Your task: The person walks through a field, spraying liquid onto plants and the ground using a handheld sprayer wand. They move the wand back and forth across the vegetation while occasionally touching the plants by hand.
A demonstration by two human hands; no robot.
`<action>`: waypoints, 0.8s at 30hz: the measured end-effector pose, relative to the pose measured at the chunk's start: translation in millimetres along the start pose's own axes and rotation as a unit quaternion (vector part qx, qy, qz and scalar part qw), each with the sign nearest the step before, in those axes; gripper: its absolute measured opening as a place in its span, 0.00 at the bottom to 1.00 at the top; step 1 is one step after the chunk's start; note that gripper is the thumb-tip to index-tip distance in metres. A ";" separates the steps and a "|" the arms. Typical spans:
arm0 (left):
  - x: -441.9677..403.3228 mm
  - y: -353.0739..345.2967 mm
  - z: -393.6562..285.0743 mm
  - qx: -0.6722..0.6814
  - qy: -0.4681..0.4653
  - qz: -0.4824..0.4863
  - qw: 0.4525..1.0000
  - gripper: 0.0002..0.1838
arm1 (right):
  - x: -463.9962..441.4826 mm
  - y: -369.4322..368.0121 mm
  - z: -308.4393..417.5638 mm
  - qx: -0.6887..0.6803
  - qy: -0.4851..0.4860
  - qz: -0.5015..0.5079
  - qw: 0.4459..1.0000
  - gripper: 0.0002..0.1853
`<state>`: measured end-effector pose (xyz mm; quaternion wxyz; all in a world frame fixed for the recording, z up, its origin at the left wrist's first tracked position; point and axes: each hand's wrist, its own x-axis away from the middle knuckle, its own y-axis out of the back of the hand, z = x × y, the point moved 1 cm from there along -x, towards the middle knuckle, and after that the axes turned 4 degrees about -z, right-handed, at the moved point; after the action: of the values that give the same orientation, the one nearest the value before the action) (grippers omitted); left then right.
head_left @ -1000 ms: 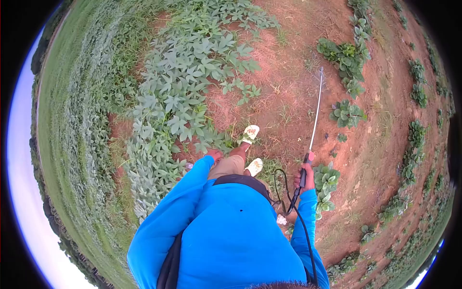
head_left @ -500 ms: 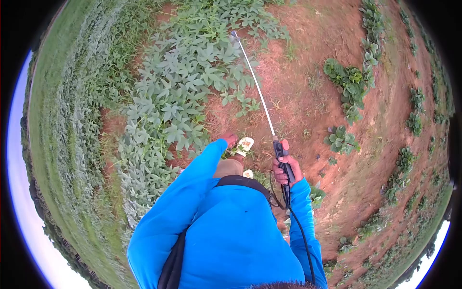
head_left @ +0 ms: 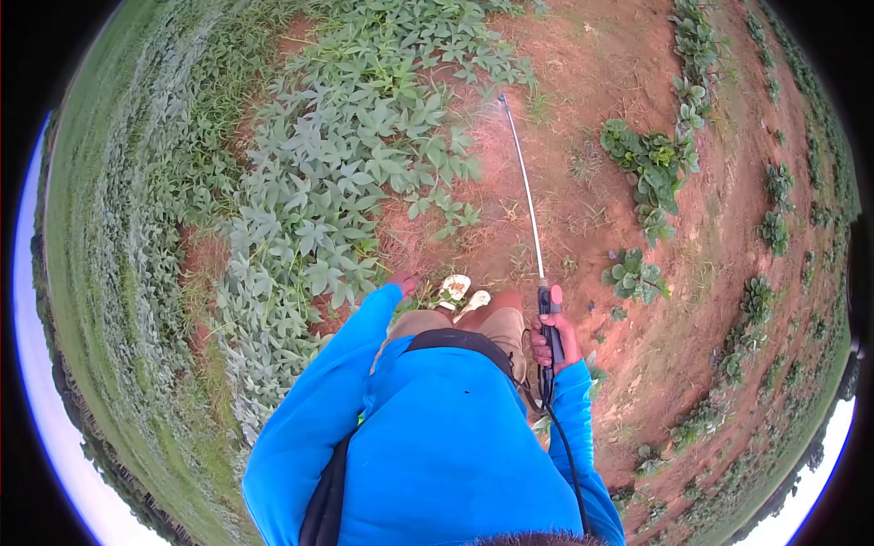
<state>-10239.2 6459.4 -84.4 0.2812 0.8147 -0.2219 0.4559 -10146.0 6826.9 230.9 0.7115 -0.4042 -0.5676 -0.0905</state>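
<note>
My right hand point(head_left: 561, 340) is closed around the black handle of a spray wand point(head_left: 526, 182). The wand's thin metal tube slants up and slightly left, and its nozzle end is over the soil beside the leafy plants point(head_left: 364, 118). A pale, faint mist shows near the tip. From the handle a black hose point(head_left: 570, 455) runs back along my right sleeve. My left hand point(head_left: 405, 283) hangs low by my left leg, close to the leaves; its fingers look loosely apart and nothing shows in them.
Dense broad-leaved rows fill the left side. Reddish soil point(head_left: 583, 55) with dry weeds lies ahead, and rows of low round-leaved plants point(head_left: 648, 164) stand on the right. My pale shoes point(head_left: 455, 289) are on the ground below me. A black strap point(head_left: 326, 491) crosses my blue shirt.
The wand's tip has swung right, from over the leaves to over bare soil. My right hand has shifted slightly right and down. My left hand has moved left, and both shoes now show.
</note>
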 end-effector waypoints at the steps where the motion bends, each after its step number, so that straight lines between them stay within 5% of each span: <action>1: 6.3 5.0 -10.2 -0.009 -0.003 0.009 1.000 0.19 | 5.7 5.9 -1.6 -0.022 0.005 -0.012 1.000 0.12; 4: 6.9 9.6 -27.0 -0.096 0.018 0.108 0.989 0.19 | 19.6 23.1 -2.0 -0.050 0.029 -0.061 0.996 0.12; 6: 5.4 2.9 -41.3 0.033 0.008 0.086 0.996 0.14 | 26.3 29.2 3.0 -0.056 0.060 -0.109 0.991 0.15; 9: 2.1 -5.6 -84.2 0.020 0.021 0.108 0.994 0.11 | 21.8 42.9 19.6 -0.046 0.113 -0.179 0.976 0.15; 13: -42.5 -28.1 -116.3 0.158 -0.012 0.149 0.976 0.10 | 1.2 68.4 65.9 -0.086 0.103 -0.171 0.976 0.15; 18: -46.9 -40.6 -233.9 0.002 -0.039 0.095 0.995 0.10 | -14.5 75.8 141.0 -0.114 0.034 -0.007 0.993 0.13; 24: -72.2 -41.1 -334.3 0.009 -0.078 0.111 0.991 0.13 | -27.1 52.7 216.4 -0.026 -0.048 0.165 0.985 0.12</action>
<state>-10455.5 6718.4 -15.1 0.2033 0.8208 -0.3283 0.4210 -10283.3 6999.3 188.4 0.6779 -0.5148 -0.5238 0.0331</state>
